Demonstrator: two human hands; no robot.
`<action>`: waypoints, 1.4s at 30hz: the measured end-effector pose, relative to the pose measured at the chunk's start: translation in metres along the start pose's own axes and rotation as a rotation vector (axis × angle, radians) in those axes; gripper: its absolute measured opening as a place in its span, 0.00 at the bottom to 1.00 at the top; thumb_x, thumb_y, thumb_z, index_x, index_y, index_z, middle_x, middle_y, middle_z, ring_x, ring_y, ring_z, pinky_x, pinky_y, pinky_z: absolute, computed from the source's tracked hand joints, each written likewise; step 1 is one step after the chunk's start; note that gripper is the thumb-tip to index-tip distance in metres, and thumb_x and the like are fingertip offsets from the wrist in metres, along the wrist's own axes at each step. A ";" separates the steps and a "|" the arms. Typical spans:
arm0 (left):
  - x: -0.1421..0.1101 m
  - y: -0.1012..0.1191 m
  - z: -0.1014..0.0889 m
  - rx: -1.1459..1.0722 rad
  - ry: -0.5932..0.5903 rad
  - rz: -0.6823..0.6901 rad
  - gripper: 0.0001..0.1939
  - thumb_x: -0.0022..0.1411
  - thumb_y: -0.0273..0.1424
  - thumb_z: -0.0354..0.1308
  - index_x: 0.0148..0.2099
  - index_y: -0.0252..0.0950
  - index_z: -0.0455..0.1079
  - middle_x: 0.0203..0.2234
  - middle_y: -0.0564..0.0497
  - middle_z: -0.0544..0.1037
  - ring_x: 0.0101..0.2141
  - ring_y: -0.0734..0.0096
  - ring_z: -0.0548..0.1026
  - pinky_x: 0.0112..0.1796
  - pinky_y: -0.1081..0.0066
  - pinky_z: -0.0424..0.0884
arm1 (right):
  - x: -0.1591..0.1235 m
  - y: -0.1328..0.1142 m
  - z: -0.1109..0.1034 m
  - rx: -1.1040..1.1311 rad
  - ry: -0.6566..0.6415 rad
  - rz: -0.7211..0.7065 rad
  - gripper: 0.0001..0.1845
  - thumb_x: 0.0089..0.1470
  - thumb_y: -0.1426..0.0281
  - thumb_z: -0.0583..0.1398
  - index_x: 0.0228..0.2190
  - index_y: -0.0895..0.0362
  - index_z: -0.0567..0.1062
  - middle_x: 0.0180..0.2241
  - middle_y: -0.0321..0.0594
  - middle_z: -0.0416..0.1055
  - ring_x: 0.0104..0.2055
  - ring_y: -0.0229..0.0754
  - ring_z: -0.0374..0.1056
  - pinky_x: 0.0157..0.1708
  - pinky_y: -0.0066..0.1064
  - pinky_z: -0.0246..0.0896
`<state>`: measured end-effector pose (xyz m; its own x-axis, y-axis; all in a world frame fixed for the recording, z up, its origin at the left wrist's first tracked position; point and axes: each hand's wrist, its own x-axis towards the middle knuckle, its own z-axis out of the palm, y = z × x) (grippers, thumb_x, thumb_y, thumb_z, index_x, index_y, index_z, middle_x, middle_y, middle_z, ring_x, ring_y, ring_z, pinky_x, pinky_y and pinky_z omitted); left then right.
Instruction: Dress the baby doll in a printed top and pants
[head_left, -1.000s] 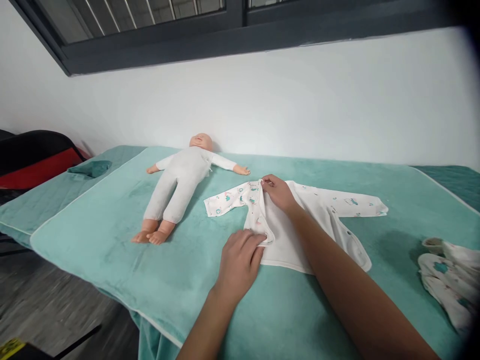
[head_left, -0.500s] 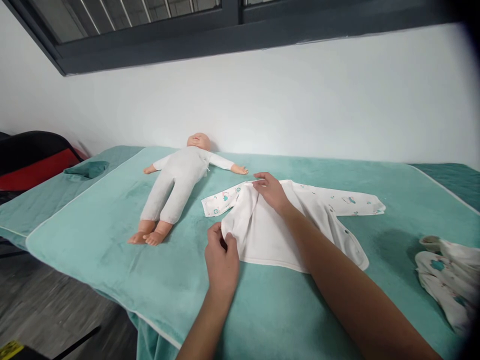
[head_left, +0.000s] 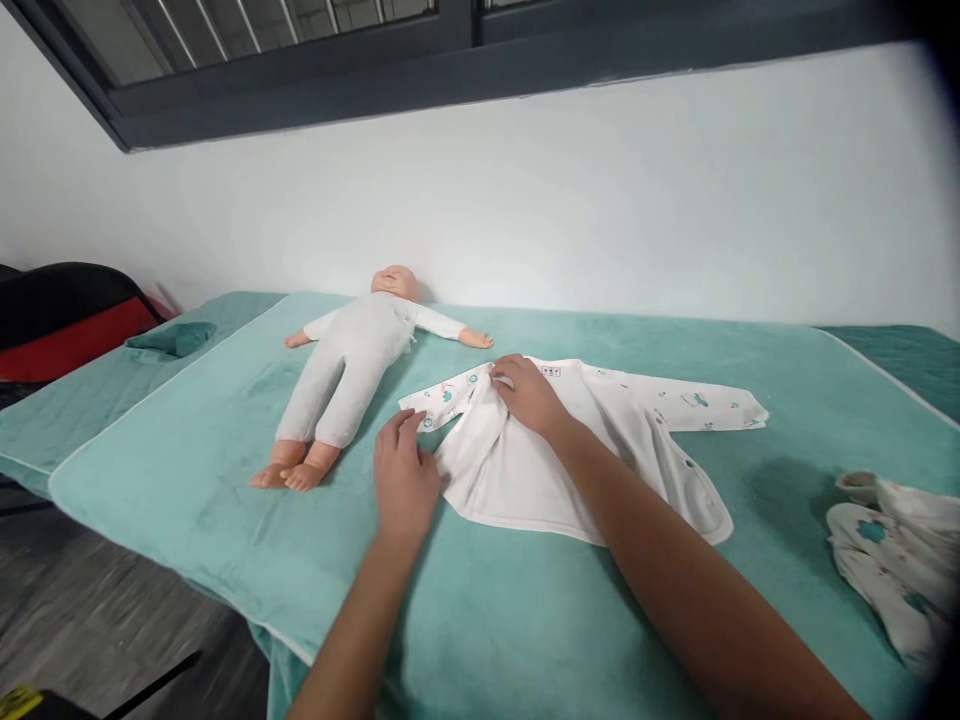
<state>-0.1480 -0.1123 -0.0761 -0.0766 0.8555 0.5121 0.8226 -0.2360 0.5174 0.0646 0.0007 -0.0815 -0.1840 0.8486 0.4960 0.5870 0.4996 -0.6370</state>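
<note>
The white baby shirt [head_left: 555,480] lies spread on the teal cover [head_left: 225,420], to the right of the baby doll [head_left: 367,335] and left of the printed baby clothes [head_left: 874,560]. As far as can be judged, opening it out is well along: the plain inner side and the neck label [head_left: 551,371] show, and the right sleeve [head_left: 705,402] extends almost straight. What looks unfinished is the smoothing: the left front panel [head_left: 466,455] is turned outward but creased, slanting over part of the left sleeve [head_left: 450,395], while the right front panel [head_left: 694,480] has soft folds near its snaps. The shirt is beside the doll, not on it; the doll lies face up with its arms out and its head near the wall [head_left: 600,200]. The left hand [head_left: 406,482] is at the left sleeve's cuff, knuckles up, with its forearm rising from the near edge; its fingers are bent and its thumb stands apart from them, near the panel's edge. The right hand [head_left: 529,395] is farther away, palm down at the left shoulder seam, its forearm slanting across the shirt from the near right. Its fingertips meet the cloth there, but whether they pinch or only press it, I cannot tell.
</note>
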 end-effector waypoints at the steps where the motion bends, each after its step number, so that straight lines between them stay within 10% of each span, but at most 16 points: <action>1: 0.009 -0.007 0.001 0.099 -0.059 0.063 0.25 0.58 0.19 0.49 0.58 0.35 0.67 0.58 0.40 0.70 0.62 0.53 0.63 0.60 0.52 0.63 | -0.001 -0.002 0.000 -0.017 0.002 -0.018 0.10 0.59 0.73 0.55 0.39 0.54 0.75 0.47 0.44 0.72 0.52 0.48 0.65 0.56 0.43 0.59; 7: 0.047 -0.035 0.002 0.373 -0.256 0.246 0.28 0.65 0.19 0.41 0.61 0.40 0.69 0.63 0.46 0.68 0.66 0.55 0.59 0.61 0.48 0.60 | -0.005 -0.020 -0.003 -0.042 -0.145 0.086 0.16 0.63 0.63 0.55 0.48 0.54 0.75 0.58 0.43 0.69 0.61 0.48 0.63 0.62 0.41 0.54; 17: 0.041 -0.027 0.001 0.233 0.016 0.259 0.27 0.60 0.16 0.43 0.55 0.36 0.73 0.58 0.43 0.73 0.62 0.57 0.65 0.59 0.54 0.63 | -0.009 -0.025 -0.004 -0.304 -0.395 0.028 0.34 0.68 0.53 0.45 0.66 0.61 0.58 0.71 0.48 0.46 0.73 0.50 0.39 0.69 0.47 0.36; 21: 0.027 -0.014 0.004 0.001 -0.140 0.459 0.20 0.66 0.22 0.46 0.53 0.40 0.73 0.52 0.46 0.78 0.54 0.64 0.72 0.56 0.61 0.66 | -0.012 -0.025 0.002 -0.430 -0.387 0.003 0.36 0.68 0.53 0.42 0.67 0.62 0.55 0.71 0.49 0.42 0.73 0.50 0.37 0.69 0.50 0.35; 30: 0.017 -0.004 0.006 -0.076 -0.266 0.227 0.21 0.65 0.44 0.57 0.55 0.38 0.71 0.50 0.43 0.76 0.51 0.59 0.72 0.52 0.58 0.68 | -0.013 -0.023 0.002 -0.463 -0.360 0.037 0.36 0.68 0.53 0.38 0.67 0.61 0.55 0.71 0.47 0.43 0.73 0.49 0.38 0.69 0.51 0.36; 36: -0.002 0.005 -0.011 -0.047 -0.518 0.463 0.22 0.70 0.40 0.51 0.64 0.45 0.66 0.66 0.47 0.63 0.69 0.58 0.53 0.65 0.50 0.52 | -0.009 -0.017 0.000 -0.487 -0.336 0.095 0.37 0.68 0.53 0.37 0.67 0.62 0.54 0.71 0.48 0.43 0.73 0.48 0.38 0.69 0.53 0.34; 42: -0.012 0.005 -0.013 -0.032 -0.494 0.462 0.21 0.72 0.35 0.46 0.63 0.45 0.67 0.62 0.50 0.70 0.65 0.65 0.62 0.65 0.53 0.55 | 0.001 -0.009 0.001 -0.518 -0.298 0.184 0.37 0.68 0.52 0.38 0.67 0.61 0.54 0.71 0.48 0.42 0.73 0.48 0.37 0.68 0.53 0.34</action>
<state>-0.1498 -0.1297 -0.0709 0.5517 0.7721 0.3156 0.6911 -0.6350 0.3452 0.0582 -0.0027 -0.0758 -0.2113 0.9622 0.1717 0.9223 0.2545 -0.2909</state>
